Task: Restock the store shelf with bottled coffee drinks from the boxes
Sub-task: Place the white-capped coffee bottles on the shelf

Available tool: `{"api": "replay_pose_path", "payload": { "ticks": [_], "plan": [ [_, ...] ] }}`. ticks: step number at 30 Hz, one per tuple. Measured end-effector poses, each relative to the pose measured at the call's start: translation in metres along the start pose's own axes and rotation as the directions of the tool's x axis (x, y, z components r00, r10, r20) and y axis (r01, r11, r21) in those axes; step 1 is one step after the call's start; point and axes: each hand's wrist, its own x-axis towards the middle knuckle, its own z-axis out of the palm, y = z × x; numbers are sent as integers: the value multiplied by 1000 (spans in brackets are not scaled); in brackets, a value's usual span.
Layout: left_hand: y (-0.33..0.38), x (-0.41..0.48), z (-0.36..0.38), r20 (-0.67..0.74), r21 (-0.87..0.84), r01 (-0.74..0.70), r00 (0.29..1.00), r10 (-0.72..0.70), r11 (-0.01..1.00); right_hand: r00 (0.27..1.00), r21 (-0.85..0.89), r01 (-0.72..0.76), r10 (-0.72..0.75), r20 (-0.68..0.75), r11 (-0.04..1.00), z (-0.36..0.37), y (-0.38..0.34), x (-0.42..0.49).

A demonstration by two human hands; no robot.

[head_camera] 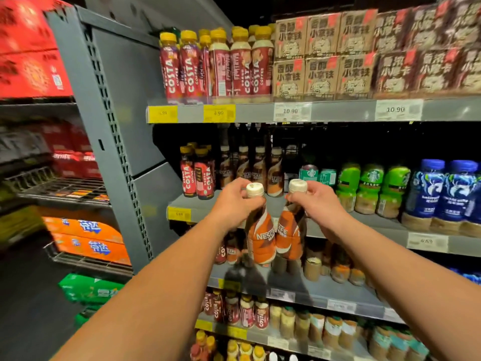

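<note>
I hold two orange-and-brown Nescafe bottles with cream caps side by side in front of the second shelf point(197, 204). My left hand point(234, 200) grips the neck of the left bottle point(260, 238). My right hand point(316, 201) grips the neck of the right bottle point(290, 235). Both bottles hang upright, just ahead of a row of matching Nescafe bottles point(260, 168) standing deeper on that shelf. No box is in view.
Red Costa bottles point(197, 175) stand left of the Nescafe row; green Starbucks bottles point(369, 188) and blue bottles point(442, 194) stand to the right. The top shelf holds Costa bottles point(216, 66) and brown cartons point(322, 53). A grey upright point(104, 121) and crates lie left.
</note>
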Motion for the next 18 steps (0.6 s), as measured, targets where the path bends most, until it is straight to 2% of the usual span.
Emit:
{"api": "replay_pose_path", "payload": {
  "ticks": [5,14,18],
  "plan": [
    [-4,22,-17,35,-65,-44,998,47,997,999,7,8,-8,-53,1000,18,-9,17],
    [-25,73,-49,94,-82,-92,991,100,992,970,-43,34,-43,-240,999,57,-28,51],
    [-32,91,-54,98,-85,-124,986,132,989,960,-9,23,-24,-278,1000,66,-34,68]
  ]
}}
